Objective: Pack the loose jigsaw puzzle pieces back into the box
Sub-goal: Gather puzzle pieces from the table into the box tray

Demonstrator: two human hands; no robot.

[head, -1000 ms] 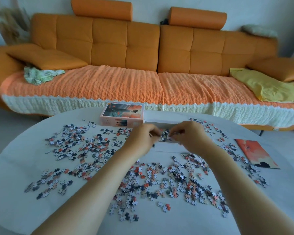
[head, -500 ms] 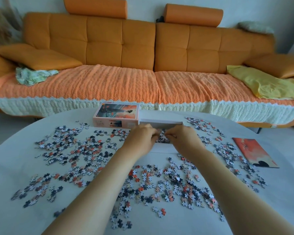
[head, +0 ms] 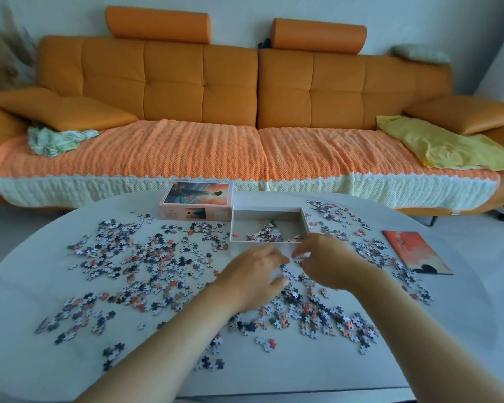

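The open white box tray (head: pixel 266 215) sits at the far middle of the table and holds a small heap of puzzle pieces (head: pixel 264 232). Its picture lid (head: pixel 197 199) lies just left of it. Loose jigsaw pieces (head: pixel 146 257) are scattered widely over the table on both sides. My left hand (head: pixel 256 276) hovers with relaxed, curved fingers over the pieces in front of the box. My right hand (head: pixel 323 263) is beside it, fingertips drawn close together just short of the box's front wall. Blur hides whether it pinches a piece.
The white oval table (head: pixel 274 373) has an orange reference picture sheet (head: pixel 413 251) lying at its right. An orange sofa (head: pixel 245 152) with a knitted cover stands right behind the table, carrying a yellow cloth (head: pixel 442 146) and a green cloth (head: pixel 56 139).
Both hands have drawn back out of the box towards me and now sit over the loose pieces in front of it. The box's inside has come into sight.
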